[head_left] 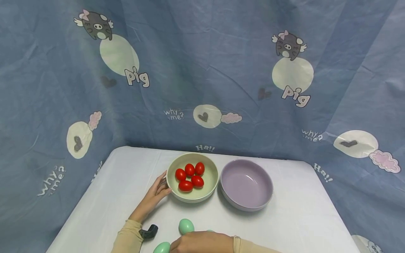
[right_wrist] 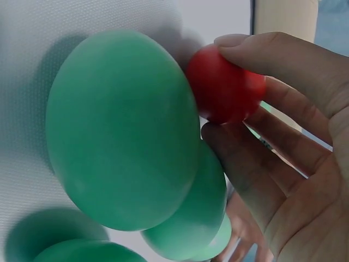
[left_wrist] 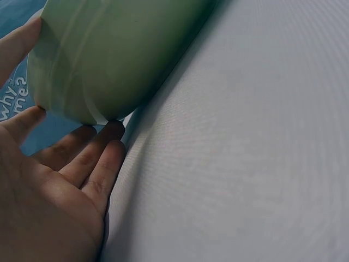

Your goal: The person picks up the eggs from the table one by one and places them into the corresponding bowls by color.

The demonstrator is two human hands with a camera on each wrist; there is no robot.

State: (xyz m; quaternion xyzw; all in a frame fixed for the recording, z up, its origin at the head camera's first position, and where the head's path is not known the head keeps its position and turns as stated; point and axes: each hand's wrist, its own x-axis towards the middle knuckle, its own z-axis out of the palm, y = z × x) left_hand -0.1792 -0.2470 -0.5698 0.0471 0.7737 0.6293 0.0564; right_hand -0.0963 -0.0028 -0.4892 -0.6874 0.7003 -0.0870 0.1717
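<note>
In the head view a pale green bowl (head_left: pixel 192 200) holds several red eggs (head_left: pixel 185 186). My left hand (head_left: pixel 152 198) touches its left side, fingers spread; the left wrist view shows those fingertips against the bowl (left_wrist: pixel 120 54). My right hand (head_left: pixel 205 242) is low in the head view, over green eggs (head_left: pixel 186 226). Seen from the right wrist, my right hand (right_wrist: pixel 294 136) pinches a red egg (right_wrist: pixel 226 84) between thumb and fingers, right beside a large green egg (right_wrist: pixel 122 131). Other green eggs (right_wrist: pixel 188 218) lie near it.
A purple bowl (head_left: pixel 246 184) with nothing in it stands just right of the green bowl. Both are on a white table (head_left: pixel 297 211), with a blue printed cloth (head_left: pixel 202 70) behind it. A dark strap device (head_left: pixel 148 232) is on the left wrist.
</note>
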